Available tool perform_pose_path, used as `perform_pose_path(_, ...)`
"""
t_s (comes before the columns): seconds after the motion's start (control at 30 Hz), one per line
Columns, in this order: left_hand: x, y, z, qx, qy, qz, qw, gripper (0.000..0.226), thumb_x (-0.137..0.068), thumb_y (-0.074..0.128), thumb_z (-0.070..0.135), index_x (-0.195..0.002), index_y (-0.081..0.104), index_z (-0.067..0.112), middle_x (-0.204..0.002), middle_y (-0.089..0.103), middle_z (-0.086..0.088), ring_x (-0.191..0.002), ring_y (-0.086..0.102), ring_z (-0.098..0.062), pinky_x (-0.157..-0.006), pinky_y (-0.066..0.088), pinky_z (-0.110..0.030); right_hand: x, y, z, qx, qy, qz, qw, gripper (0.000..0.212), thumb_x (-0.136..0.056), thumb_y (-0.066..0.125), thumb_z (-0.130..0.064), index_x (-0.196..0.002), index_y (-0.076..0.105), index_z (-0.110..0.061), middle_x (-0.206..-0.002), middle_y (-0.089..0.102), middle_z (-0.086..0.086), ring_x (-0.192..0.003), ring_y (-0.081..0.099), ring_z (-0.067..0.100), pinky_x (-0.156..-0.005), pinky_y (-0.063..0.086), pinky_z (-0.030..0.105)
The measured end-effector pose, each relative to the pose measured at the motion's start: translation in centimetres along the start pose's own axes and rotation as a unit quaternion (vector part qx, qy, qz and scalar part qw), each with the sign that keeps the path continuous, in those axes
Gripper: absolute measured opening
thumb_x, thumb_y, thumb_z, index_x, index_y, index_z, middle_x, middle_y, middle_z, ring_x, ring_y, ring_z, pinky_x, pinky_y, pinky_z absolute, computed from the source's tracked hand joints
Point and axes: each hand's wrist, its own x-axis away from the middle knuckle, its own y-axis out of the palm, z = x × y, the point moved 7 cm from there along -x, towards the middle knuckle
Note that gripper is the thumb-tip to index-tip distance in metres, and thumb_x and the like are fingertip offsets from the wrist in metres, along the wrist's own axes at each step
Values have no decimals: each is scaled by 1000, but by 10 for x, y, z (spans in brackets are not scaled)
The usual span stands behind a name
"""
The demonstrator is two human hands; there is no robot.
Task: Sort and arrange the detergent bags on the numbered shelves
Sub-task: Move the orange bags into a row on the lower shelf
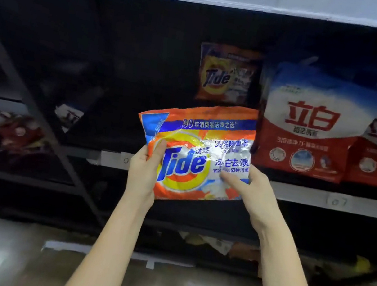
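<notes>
The left hand [143, 172] grips the lower left edge of an orange Tide bag [195, 154], thumb curled over its front. The right hand [247, 190] pinches the lower right corner, fingers bent across the print. Between them the bag is held up in the air, tilted a little, in front of the middle shelf [298, 193], whose edge shows a label reading 07 off to the right.

Deeper on that shelf a second Tide bag [226, 74] stands upright against the dark back. Just right of the held bag, and touching or nearly so, stand two red-and-white bags [310, 123].

The risk I see is at that right side. Pushed in at this angle, the bag's upper corner could catch the nearest red-and-white bag and topple it. The packet also looks soft and crinkled, so it may slump forward off the shelf lip once let go.
</notes>
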Motion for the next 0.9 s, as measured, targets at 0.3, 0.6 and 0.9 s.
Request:
perform_pose_path(0.3,-129,46,8,-29,-1,-48,998,8,-89,64,29,-91,64,21,-82,74,0,-77,72,-19,-75,58,-39,-120,-7,17,-80,26,128,988,23,-79,66,7,-97,63,-8,-90,68,5,-70,66,12,-64,54,21)
perform_pose_path(0.6,-249,96,2,-95,-32,-87,991,26,-90,61,32,-112,62,17,-98,72,-7,-88,71,-24,-85,55,-46,-235,-26,16,-92,46,196,975,44,-84,56,12,-127,52,2,-116,60,17,-96,61,30,-74,55,27)
perform_pose_path(0.9,-321,143,5,-117,6,-103,988,31,-93,59,27,-117,62,9,-102,70,-13,-89,69,-26,-77,57,-40,-304,-48,20,-36,75,273,959,34,-96,49,-12,-130,48,-6,-118,57,9,-104,56,24,-90,45,30)
